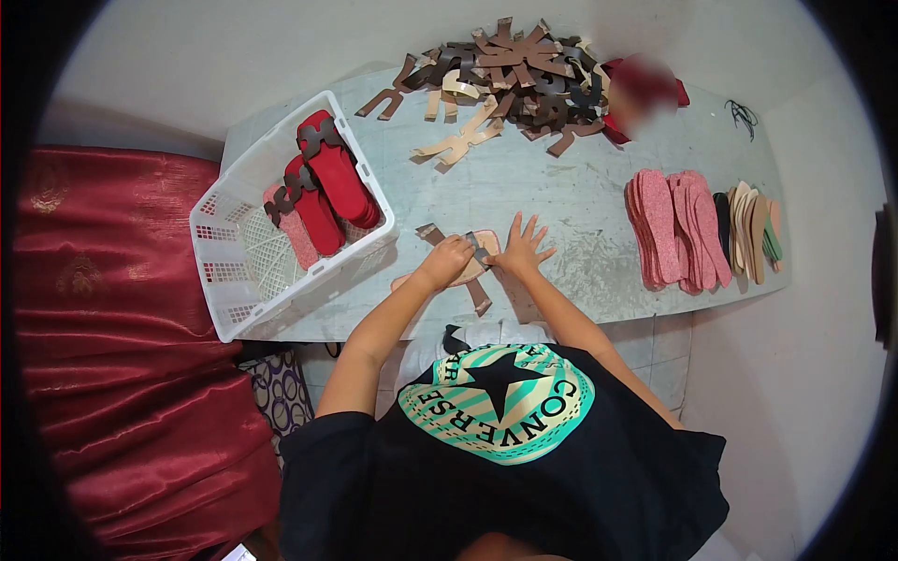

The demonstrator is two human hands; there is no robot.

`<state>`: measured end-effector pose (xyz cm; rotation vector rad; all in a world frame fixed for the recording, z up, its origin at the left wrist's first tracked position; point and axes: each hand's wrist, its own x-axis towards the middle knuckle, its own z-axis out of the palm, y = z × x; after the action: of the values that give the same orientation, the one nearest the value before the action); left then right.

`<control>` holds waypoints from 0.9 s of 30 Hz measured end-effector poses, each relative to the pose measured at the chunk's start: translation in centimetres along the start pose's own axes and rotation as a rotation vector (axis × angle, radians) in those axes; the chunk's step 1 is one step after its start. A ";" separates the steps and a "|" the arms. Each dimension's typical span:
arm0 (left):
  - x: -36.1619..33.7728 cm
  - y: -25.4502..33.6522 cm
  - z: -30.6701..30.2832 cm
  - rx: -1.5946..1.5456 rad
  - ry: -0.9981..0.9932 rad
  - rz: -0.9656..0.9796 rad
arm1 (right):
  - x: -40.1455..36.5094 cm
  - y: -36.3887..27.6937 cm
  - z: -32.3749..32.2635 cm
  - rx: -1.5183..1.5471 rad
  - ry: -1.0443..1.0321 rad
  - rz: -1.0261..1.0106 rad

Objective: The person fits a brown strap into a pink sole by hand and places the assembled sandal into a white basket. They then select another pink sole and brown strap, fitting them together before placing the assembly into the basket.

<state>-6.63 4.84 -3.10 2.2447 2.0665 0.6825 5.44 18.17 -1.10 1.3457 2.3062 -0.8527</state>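
A pink-edged slipper insole (485,239) with a beige face lies at a slant on the table in front of me. A brown X-shaped slipper strap (477,297) is across it, its arms sticking out past the edges. My left hand (449,262) is closed over the strap and insole, its fingers bent and partly hiding what they grip. My right hand (521,248) is open, fingers spread to the upper right, with the thumb touching the strap at the insole's right edge.
A white basket (367,245) at left holds red slippers (339,182) with brown straps. Loose straps (524,75) are heaped at the back beside a blurred dark-red item (644,93). Pink insoles (655,229) and beige, black and green ones (748,229) stand at right. Black cord (743,117) lies far right.
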 end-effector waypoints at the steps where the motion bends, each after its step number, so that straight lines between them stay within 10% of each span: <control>1: 0.0 0.0 0.1 -0.001 0.000 0.000 | 0.0 0.0 0.0 -0.001 -0.001 -0.001; 18: -1.1 0.4 0.9 0.045 0.008 -0.036 | -0.3 -0.1 0.0 -0.030 0.009 -0.028; 27: -1.9 2.3 1.2 0.028 0.064 -0.176 | -1.2 1.7 1.4 -0.072 0.167 -0.382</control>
<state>-4.09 3.10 -4.10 2.0479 2.2821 0.7257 7.48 17.12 -2.08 0.9931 2.7504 -0.7790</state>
